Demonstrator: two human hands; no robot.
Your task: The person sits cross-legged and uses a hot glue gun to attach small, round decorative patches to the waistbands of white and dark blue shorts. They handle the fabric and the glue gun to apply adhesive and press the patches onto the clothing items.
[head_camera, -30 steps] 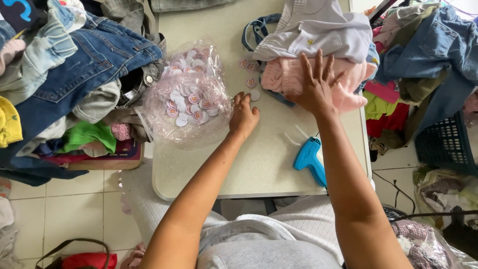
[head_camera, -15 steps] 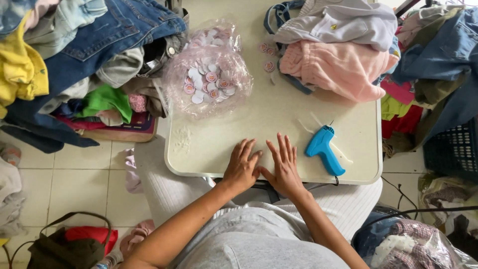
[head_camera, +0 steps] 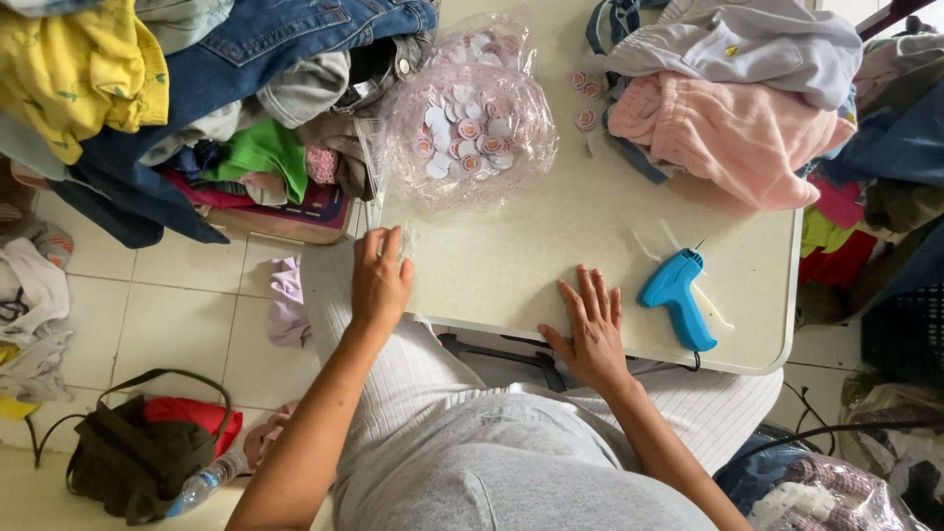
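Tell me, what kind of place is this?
Probably a small clothing workroom or resale sorting spot. Heaps of clothes crowd a small table, a blue tagging gun lies on it, and a clear bag of round tags sits nearby.

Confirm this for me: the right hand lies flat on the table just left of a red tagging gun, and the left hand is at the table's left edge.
Not quite. The head view shows the tagging gun is blue, not red. The rest holds: the right hand lies flat on the table just left of it, and the left hand is at the table's left edge.
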